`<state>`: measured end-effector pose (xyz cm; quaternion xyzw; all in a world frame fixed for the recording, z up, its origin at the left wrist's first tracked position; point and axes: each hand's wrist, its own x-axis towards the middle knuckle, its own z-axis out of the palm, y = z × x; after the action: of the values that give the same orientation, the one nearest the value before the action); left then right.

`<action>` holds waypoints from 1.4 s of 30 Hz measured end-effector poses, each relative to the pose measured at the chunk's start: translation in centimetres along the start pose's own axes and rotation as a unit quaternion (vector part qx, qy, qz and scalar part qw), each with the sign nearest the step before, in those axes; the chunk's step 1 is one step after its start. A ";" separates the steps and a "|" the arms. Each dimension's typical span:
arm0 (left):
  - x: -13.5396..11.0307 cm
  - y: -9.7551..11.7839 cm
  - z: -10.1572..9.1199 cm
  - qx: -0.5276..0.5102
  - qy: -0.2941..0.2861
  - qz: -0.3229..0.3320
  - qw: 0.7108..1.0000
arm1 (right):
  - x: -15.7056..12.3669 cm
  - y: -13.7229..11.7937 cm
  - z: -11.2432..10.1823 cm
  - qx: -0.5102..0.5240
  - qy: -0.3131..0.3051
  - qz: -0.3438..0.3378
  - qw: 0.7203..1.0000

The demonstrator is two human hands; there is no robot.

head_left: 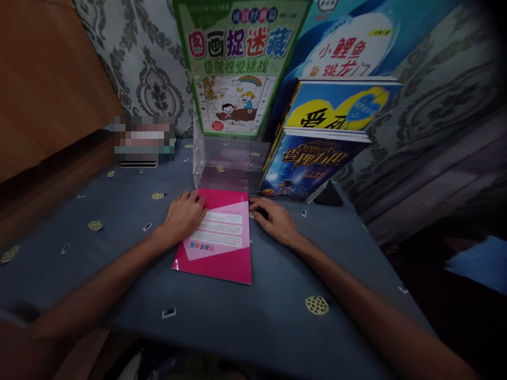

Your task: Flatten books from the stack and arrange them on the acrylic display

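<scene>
A pink book lies on the cloth-covered table, its printed text upside down to me. My left hand is over its left edge, fingers bent onto the cover and closed on that side. At the opposite edge is my right hand, with a gap between thumb and forefinger; the fingertips reach the book's side. Whether they press on it, I cannot tell. Just beyond the book stands a clear plastic book rack. In its back row is a green picture book, upright.
Right of the rack's open slot stand a dark blue book, a yellow-and-blue book and a large blue book. A blurred-out stack sits at the back left. Patterned wallpaper rises behind. The table ends near my body.
</scene>
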<state>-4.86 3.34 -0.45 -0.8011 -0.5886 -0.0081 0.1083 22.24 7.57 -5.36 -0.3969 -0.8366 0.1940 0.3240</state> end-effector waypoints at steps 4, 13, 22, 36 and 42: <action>0.7 0.3 0.2 -0.025 0.000 0.059 0.998 | -0.5 -0.4 -0.1 -0.010 0.030 0.016 0.999; 5.2 2.6 2.0 -0.183 -0.041 0.228 0.956 | -0.6 -0.1 0.5 -0.071 -0.030 -0.033 0.997; 5.9 3.5 3.3 -0.207 -0.028 0.245 0.947 | -0.7 0.3 0.5 -0.073 -0.013 -0.066 0.995; 3.7 3.5 3.0 -0.228 0.090 0.326 0.913 | -0.7 0.3 0.5 -0.073 -0.019 -0.072 0.995; 2.8 3.4 3.0 -0.229 0.105 0.338 0.907 | -0.8 0.4 0.4 -0.075 -0.019 -0.075 0.994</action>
<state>-1.13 5.54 -3.52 -0.9493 -0.2497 -0.1897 -0.0211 22.52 7.17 -6.20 -0.3524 -0.8822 0.1134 0.2910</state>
